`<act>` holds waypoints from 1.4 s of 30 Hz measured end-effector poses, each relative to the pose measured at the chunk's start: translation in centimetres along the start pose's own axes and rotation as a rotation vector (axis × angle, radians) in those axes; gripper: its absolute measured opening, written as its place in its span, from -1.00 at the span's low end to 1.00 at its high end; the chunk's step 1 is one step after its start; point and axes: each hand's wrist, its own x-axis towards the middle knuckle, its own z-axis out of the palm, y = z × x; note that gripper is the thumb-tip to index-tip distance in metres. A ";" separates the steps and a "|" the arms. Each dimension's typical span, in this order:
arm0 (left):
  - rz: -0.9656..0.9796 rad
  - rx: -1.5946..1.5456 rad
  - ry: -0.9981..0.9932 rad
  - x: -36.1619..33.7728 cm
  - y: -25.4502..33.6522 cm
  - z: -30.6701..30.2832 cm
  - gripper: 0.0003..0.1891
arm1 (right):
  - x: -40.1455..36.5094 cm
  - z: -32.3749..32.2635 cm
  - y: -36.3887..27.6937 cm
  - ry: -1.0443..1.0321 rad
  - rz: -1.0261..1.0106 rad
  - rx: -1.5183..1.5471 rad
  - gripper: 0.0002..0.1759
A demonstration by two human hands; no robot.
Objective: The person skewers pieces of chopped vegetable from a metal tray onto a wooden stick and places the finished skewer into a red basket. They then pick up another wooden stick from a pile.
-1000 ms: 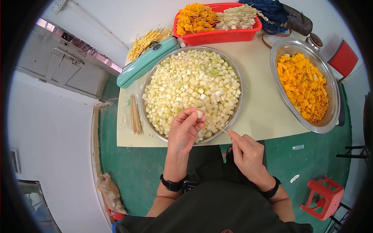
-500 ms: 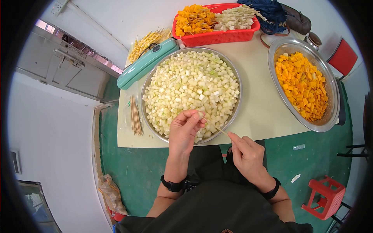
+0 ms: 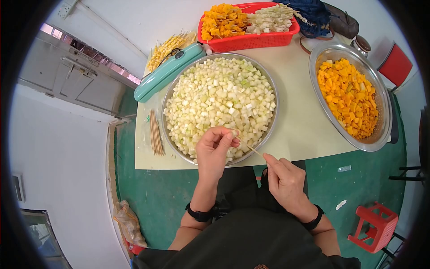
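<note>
My left hand (image 3: 214,150) is closed in a pinch on a pale green-white cube (image 3: 233,133) over the front edge of a round metal bowl (image 3: 275,117). Many similar pale cubes (image 3: 219,94) fill this bowl. My right hand (image 3: 286,183) grips the lower end of a thin wooden skewer (image 3: 254,150), just beyond the bowl's front right rim. The skewer slants up to the left, its far end at the cube between my left fingertips.
Loose skewers (image 3: 156,133) lie left of the bowl, below a teal device (image 3: 168,74). A red basket (image 3: 251,43) holds filled skewers at the back. A metal colander (image 3: 317,89) of orange pieces stands right. A red stool (image 3: 375,227) is on the floor.
My left fingers have shifted slightly around the cube at the skewer's end. My right hand is almost where it was, still holding the skewer.
</note>
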 end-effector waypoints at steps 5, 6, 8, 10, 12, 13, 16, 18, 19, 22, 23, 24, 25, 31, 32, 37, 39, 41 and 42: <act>0.106 0.098 0.113 -0.8 -0.6 1.1 -0.92 | -0.3 0.4 0.0 0.004 0.020 0.002 -0.68; 0.105 0.098 0.112 -0.9 -0.8 1.3 -0.92 | -0.3 0.4 0.0 0.005 0.021 0.002 -0.68; 0.120 0.064 0.152 -1.1 -1.0 1.6 -0.91 | -0.4 0.5 -0.1 0.012 0.011 -0.014 -0.67; 0.127 0.053 0.160 -1.2 -1.0 1.8 -0.91 | -0.4 0.5 -0.3 0.008 0.011 -0.016 -0.66; 0.137 0.041 0.170 -1.3 -1.0 2.1 -0.91 | -0.4 0.5 -0.3 0.005 0.009 -0.018 -0.65; 0.152 0.042 0.189 -1.3 -1.0 2.2 -0.91 | -0.4 0.5 -0.4 0.005 0.010 -0.025 -0.64; 0.170 0.050 0.212 -1.4 -1.2 2.5 -0.91 | -0.4 0.8 -0.4 0.018 0.007 -0.039 -0.64; 0.171 0.056 0.217 -1.5 -1.5 2.5 -0.91 | -0.5 0.8 -0.4 0.028 0.004 -0.047 -0.63; 0.171 0.043 0.225 -1.5 -1.6 2.5 -0.91 | -0.5 0.9 -0.4 0.026 0.005 -0.041 -0.63; 0.162 0.011 0.244 -1.6 -1.6 2.6 -0.90 | -0.5 0.9 -0.5 0.030 -0.003 -0.043 -0.63; 0.153 -0.007 0.255 -1.6 -1.6 2.7 -0.90 | -0.5 1.0 -0.5 0.036 -0.009 -0.049 -0.62; 0.152 -0.007 0.255 -1.6 -1.6 2.7 -0.90 | -0.5 1.0 -0.5 0.036 -0.008 -0.050 -0.62; 0.154 -0.007 0.256 -1.6 -1.7 2.7 -0.90 | -0.5 1.0 -0.5 0.043 -0.014 -0.050 -0.62; 0.153 -0.014 0.233 -1.7 -1.6 2.7 -0.90 | -0.7 1.3 -0.5 0.050 0.003 -0.033 -0.61; 0.155 -0.014 0.241 -1.7 -1.6 2.7 -0.90 | -0.6 1.3 -0.5 0.046 0.008 -0.023 -0.62; 0.141 -0.008 0.239 -1.7 -1.4 2.8 -0.90 | -0.5 1.4 -0.5 0.056 0.016 -0.007 -0.68; 0.131 -0.001 0.249 -2.2 -1.7 3.2 -0.91 | -0.3 1.4 -0.4 0.065 0.016 -0.002 -0.71; 0.091 0.032 0.103 -3.4 -2.3 4.0 -0.91 | 0.4 1.4 -0.6 0.071 0.022 0.009 -0.78; 0.087 0.030 0.100 -3.4 -2.2 4.1 -0.91 | 0.6 1.8 -0.5 0.071 0.026 0.005 -0.78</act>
